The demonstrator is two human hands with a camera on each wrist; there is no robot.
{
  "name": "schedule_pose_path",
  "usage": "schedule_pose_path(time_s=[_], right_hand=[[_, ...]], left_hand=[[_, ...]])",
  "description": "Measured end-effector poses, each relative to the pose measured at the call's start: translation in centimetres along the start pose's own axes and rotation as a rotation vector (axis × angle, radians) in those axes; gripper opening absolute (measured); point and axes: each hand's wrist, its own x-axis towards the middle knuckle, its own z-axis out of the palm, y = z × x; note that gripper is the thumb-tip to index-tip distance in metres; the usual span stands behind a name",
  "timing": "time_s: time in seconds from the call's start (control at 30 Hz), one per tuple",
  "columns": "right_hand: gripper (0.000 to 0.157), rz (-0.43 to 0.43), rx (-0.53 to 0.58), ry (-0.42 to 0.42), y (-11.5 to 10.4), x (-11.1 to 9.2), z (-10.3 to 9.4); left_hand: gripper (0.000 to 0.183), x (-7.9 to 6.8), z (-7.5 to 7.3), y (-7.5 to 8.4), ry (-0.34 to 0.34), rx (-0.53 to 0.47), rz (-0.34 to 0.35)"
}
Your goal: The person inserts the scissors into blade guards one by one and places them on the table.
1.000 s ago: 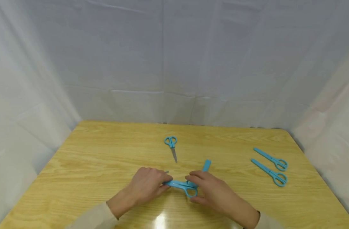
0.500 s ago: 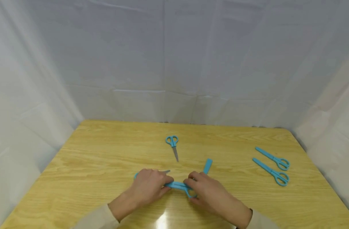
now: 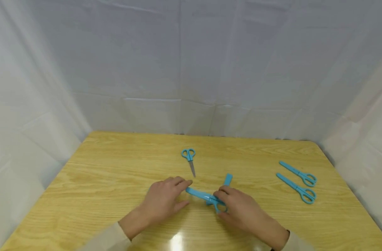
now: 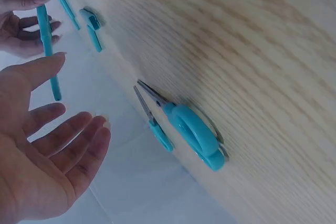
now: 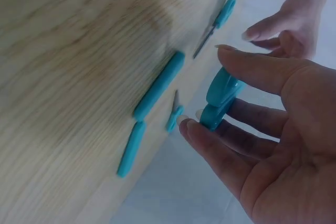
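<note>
My right hand [image 3: 245, 211] pinches the handles of capped blue scissors [image 3: 198, 194], whose cap points toward the left hand. The left hand [image 3: 162, 200] has its fingers and thumb spread around the cap's tip, holding nothing; the left wrist view shows its palm and a gap before the cap. Beneath the held scissors lie two loose blue caps, a farther cap [image 5: 131, 150] and a nearer cap [image 5: 160, 85]. Uncapped scissors [image 4: 191, 132] with blue handles rest on the table by the left hand, which hides them in the head view.
Another uncapped pair of scissors [image 3: 189, 158] lies farther back, blades toward me. At the right are two capped pairs, a back pair [image 3: 290, 167] and a front pair [image 3: 287, 181]. White sheeting [image 3: 191, 69] hangs behind and beside the wooden table [image 3: 115, 157].
My left hand has let go of the cap's tip and spread its fingers. The right hand has shifted slightly right with the capped scissors, whose cap end now sits higher in the head view.
</note>
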Motion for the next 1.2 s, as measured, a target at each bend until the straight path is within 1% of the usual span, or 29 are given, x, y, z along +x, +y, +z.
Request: schedule_pose_path(time_s=[0.13, 0.27, 0.37, 0.43, 0.57, 0.7, 0.83, 0.93, 1.03, 1.1, 1.2], right_hand=[[0.05, 0.094, 0.006, 0.011, 1.6, -1.2, -0.3], [0.051, 0.172, -0.013, 0.047, 3.3, -2.4, -0.7], [0.051, 0.245, -0.023, 0.077, 4.6, -3.1, -0.9], [0.051, 0.303, -0.009, 0.076, 5.6, -3.5, -1.1], [0.053, 0.392, 0.02, 0.054, 7.7, -4.3, -1.1], [0.055, 0.416, 0.006, 0.047, 9.9, -5.3, -0.9], [0.057, 0.431, -0.021, 0.055, 11.6, -6.4, -0.7], [0.057, 0.433, -0.04, 0.062, 12.3, -7.2, -0.7], [0.057, 0.44, -0.06, 0.071, 12.9, -7.7, -0.8], [0.058, 0.461, -0.07, 0.068, 13.1, -8.0, -0.9], [0.06, 0.505, -0.067, 0.042, 13.4, -8.4, -1.1]], left_hand=[[0.05, 0.1, -0.1, -0.5, -0.001, 0.029, -0.044], [0.05, 0.2, 0.0, -0.9, -0.027, 0.037, -0.079], [0.05, 0.2, 0.2, -1.2, -0.042, 0.036, -0.093], [0.05, 0.3, 0.4, -1.4, -0.041, 0.031, -0.094], [0.051, 0.4, 0.9, -1.7, -0.035, 0.022, -0.071], [0.052, 0.8, 1.4, -1.8, -0.032, 0.026, -0.038], [0.051, 1.3, 1.8, -1.7, -0.033, 0.03, 0.004], [0.05, 1.7, 2.0, -1.5, -0.041, 0.044, 0.041], [0.049, 2.1, 2.1, -1.2, -0.048, 0.048, 0.062], [0.049, 2.3, 2.2, -1.0, -0.06, 0.054, 0.072], [0.049, 2.6, 2.4, -0.7, -0.09, 0.071, 0.084]])
